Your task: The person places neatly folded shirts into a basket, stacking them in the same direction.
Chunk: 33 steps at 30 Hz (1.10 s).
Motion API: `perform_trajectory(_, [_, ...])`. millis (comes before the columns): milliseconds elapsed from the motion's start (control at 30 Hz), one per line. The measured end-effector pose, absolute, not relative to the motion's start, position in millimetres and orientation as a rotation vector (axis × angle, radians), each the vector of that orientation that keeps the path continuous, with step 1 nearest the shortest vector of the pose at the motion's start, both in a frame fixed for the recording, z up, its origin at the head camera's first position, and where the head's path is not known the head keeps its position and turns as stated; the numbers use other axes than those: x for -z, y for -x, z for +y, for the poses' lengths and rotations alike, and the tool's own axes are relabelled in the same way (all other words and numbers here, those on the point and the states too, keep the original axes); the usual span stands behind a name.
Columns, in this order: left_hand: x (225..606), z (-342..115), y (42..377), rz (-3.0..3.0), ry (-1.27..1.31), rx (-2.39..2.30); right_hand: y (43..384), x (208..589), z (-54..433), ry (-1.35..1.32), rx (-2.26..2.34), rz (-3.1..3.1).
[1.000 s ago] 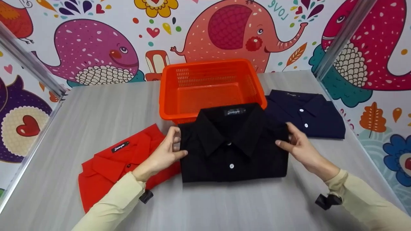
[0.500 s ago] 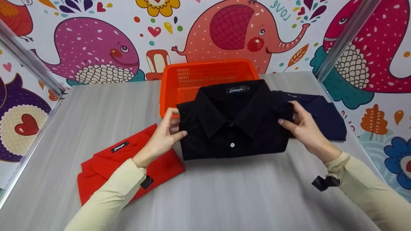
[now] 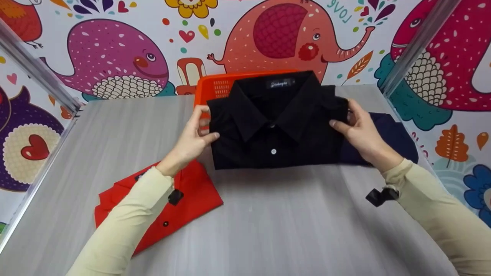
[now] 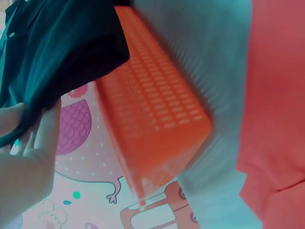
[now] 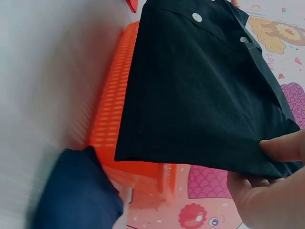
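Observation:
A folded black shirt [image 3: 245, 149] with white buttons hangs level between both hands, its collar toward the back. My left hand [image 3: 191, 136] pinches its left edge, thumb on top and fingers beneath. At the opposite edge my right hand [image 3: 360, 134] grips the cloth the same way, as the right wrist view also shows with the shirt [image 5: 190, 95] and thumb. Behind and below the shirt stands an orange perforated basket [image 3: 215, 85], most of it hidden in the head view. The left wrist view shows the basket's side [image 4: 157, 90] beneath the raised shirt.
A folded red shirt [image 3: 195, 195] lies on the grey table [image 3: 268, 222] at left, partly under the left forearm. At right a folded navy shirt [image 3: 399, 142] lies partly behind the right hand. A patterned wall [image 3: 184, 46] closes off the back.
Both hands have raised the black shirt and carried it away from the body, so it now covers most of the basket's opening. The red and navy shirts have stayed in place.

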State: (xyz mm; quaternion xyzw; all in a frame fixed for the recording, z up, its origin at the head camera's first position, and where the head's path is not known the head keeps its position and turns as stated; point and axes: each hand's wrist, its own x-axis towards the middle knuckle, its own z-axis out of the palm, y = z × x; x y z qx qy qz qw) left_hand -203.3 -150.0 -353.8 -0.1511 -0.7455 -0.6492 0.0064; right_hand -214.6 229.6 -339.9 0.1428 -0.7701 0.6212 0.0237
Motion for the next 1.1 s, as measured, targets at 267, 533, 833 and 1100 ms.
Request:
perform_trajectory(267, [331,-152,219,-2.299,0.489,2.016,234,315,222,-0.442,-1.922,-2.371])
perform_trajectory(533, [312,-153,242,-2.306,0.433,1.982,261,293,210,-0.344,-1.801,-2.434])
perform_trajectory(833, [298,-162,271,-2.397,0.257,1.888,285,263,190,-0.237,-1.654,-2.635])
perform_trajectory(1100, [294,-155,286,-2.521,0.173,1.741,307,254,184,-0.181,-1.464,-2.834])
